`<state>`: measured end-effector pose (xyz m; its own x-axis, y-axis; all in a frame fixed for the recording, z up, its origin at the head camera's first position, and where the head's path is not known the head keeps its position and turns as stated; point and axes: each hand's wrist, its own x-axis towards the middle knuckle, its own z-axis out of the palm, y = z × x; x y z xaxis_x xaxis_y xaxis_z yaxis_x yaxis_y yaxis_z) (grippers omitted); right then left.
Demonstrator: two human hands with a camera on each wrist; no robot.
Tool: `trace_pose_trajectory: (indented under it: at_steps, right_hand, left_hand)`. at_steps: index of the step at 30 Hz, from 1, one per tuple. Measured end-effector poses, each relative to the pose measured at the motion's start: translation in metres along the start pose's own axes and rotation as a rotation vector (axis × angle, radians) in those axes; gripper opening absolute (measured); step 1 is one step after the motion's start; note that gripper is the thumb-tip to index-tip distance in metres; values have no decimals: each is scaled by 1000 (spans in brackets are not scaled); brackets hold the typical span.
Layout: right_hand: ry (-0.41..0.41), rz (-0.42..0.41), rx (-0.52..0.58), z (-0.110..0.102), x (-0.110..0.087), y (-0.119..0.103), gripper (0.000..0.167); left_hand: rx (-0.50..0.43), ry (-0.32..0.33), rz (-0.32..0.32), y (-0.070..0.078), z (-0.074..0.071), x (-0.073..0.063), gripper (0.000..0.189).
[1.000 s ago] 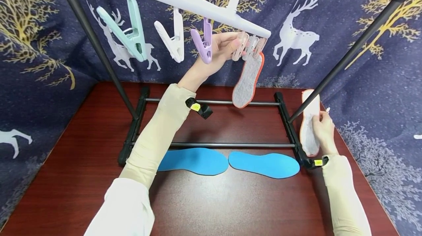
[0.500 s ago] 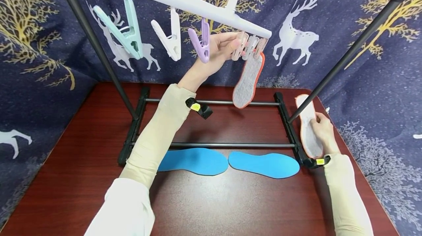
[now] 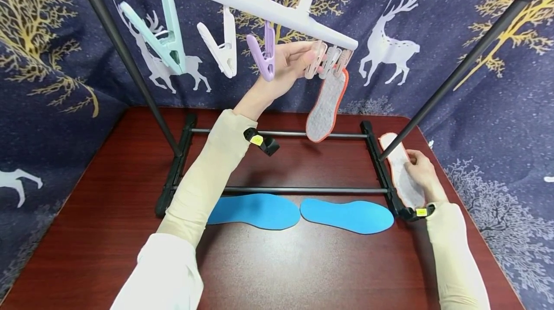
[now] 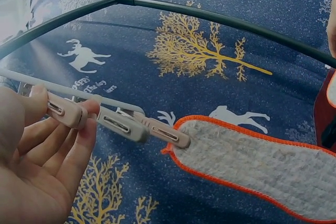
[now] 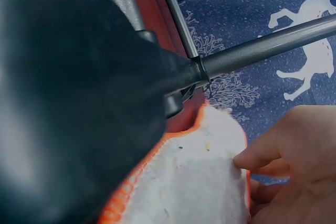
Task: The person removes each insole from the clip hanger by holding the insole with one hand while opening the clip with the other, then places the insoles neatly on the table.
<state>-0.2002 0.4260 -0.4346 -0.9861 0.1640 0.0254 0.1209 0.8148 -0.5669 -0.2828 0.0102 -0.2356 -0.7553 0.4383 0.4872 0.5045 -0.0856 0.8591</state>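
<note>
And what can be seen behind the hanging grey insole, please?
Behind the insole are blue cloth and table; a metal bar passes behind its lower end. The parts it covers directly cannot be seen.

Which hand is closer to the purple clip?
Left. The left hand is close beside the purple clip; the right hand is farther off, lower down, holding a grey insole.

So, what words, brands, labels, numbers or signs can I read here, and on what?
"The": pale lettering on the navy fabric backdrop; neighbouring words too blurred.
Left yellow label, on the left black wrist camera: too small to read.
Right yellow label, on the right black wrist camera: too small to read.
</note>
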Motion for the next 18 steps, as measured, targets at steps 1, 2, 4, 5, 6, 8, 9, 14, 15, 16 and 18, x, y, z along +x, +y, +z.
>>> trace_pose_trajectory:
  at_steps: [1, 2, 4, 5, 6, 8, 9, 14, 15, 16, 18]
  right_hand:
    - [-5, 1, 2, 0, 0, 0, 44]
    - [-8, 4, 3, 0, 0, 1, 44]
    - [-19, 16, 4, 0, -1, 0, 45]
    - [-24, 22, 1, 0, -1, 0, 45]
    - [-29, 33, -2, 0, -1, -1, 45]
    - [-36, 56, -10, -1, -3, -2, 46]
    - [-39, 69, -13, -1, -3, -3, 47]
    - [-48, 116, -14, -6, -7, -4, 47]
    - [-49, 118, -13, -6, -7, -4, 46]
    - [-49, 119, -14, -7, -8, -4, 46]
    - [-42, 115, -24, -8, -10, -4, 45]
  left_hand:
    - [3, 1, 8, 0, 0, 0, 36]
    - [-2, -1, 6, 0, 0, 0, 36]
    - [0, 3, 6, 0, 0, 0, 36]
    - [-5, 5, -1, 0, 1, 0, 36]
    - [-13, 6, -6, 1, 1, 0, 35]
    - [-7, 16, -19, 2, 2, 0, 35]
    - [-24, 17, -25, 2, 2, 0, 35]
    - [-110, 19, -76, 5, 5, 0, 37]
    - [-132, 19, -86, 5, 5, 1, 38]
    - [-128, 23, -93, 5, 5, 1, 38]
    - [-108, 24, -90, 5, 5, 1, 38]
